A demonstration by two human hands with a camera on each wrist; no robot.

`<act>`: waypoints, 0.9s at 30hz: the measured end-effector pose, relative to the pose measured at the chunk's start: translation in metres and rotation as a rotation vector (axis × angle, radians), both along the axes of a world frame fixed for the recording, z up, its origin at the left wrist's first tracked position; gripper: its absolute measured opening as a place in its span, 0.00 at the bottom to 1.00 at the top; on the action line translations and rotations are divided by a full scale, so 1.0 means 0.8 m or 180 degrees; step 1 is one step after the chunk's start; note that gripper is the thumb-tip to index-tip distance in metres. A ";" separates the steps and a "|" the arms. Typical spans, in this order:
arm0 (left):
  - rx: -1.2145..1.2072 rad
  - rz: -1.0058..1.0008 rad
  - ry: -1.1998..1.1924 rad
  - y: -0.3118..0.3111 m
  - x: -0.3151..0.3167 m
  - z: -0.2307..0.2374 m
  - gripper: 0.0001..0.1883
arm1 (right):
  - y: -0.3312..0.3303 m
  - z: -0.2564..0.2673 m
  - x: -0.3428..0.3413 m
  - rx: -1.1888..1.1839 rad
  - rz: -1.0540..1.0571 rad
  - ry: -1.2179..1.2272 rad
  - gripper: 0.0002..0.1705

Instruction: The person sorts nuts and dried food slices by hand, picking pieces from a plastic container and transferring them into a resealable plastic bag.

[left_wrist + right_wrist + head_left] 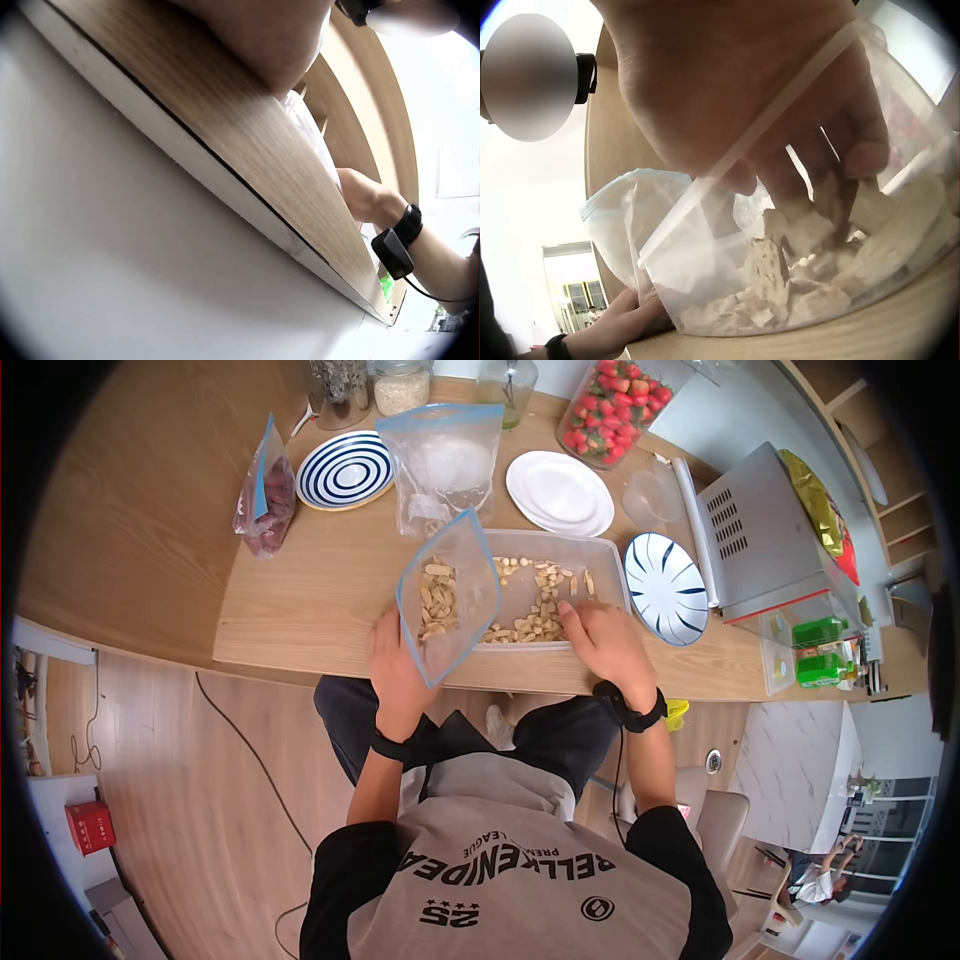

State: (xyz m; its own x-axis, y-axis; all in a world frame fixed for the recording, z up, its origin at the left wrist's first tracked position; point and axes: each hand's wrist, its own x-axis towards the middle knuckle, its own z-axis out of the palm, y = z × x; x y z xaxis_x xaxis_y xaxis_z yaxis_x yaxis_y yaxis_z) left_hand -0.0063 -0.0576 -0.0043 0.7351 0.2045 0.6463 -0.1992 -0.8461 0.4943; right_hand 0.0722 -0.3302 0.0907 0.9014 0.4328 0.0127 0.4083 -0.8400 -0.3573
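Observation:
A clear zip bag [448, 595] with a blue-edged mouth stands with pale dried slices in it, overlapping the left end of a clear plastic tub [610, 565]. My left hand [398, 675] holds the bag low on its near left side; in the right wrist view, its fingers [630, 311] are at the bag's base. More dried slices [540, 622] lie along the tub's near side and middle. My right hand [605, 645] reaches over the tub's near right wall. Behind that wall, its spread fingers [866, 159] point down among the slices, touching them.
Behind the tub stands another zip bag [440, 455] of white contents. Around it are a blue-ringed plate [345, 470], a white plate [560, 493], a blue-striped plate [667, 588] and a strawberry container [615, 410]. A bag of dark red pieces [265, 505] stands left, a grey appliance [755, 530] right.

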 end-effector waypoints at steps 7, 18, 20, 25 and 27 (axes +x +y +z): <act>-0.0178 -0.0139 0.0356 -0.002 -0.003 -0.006 0.33 | 0.022 -0.003 0.005 0.0743 -0.0001 -0.0607 0.23; -0.0240 0.0003 0.0359 -0.002 -0.004 -0.012 0.34 | 0.034 -0.012 0.024 0.0894 -0.0185 -0.0665 0.22; -0.0258 -0.0015 0.0380 -0.001 -0.004 -0.014 0.34 | 0.034 -0.014 0.025 0.1086 -0.0289 -0.0613 0.22; -0.0199 0.0034 0.0323 -0.002 -0.003 -0.015 0.34 | 0.035 -0.013 0.027 0.1099 -0.0342 -0.0630 0.20; -0.0214 0.0017 0.0320 -0.001 -0.004 -0.012 0.34 | 0.038 -0.013 0.026 0.1112 -0.0365 -0.0658 0.20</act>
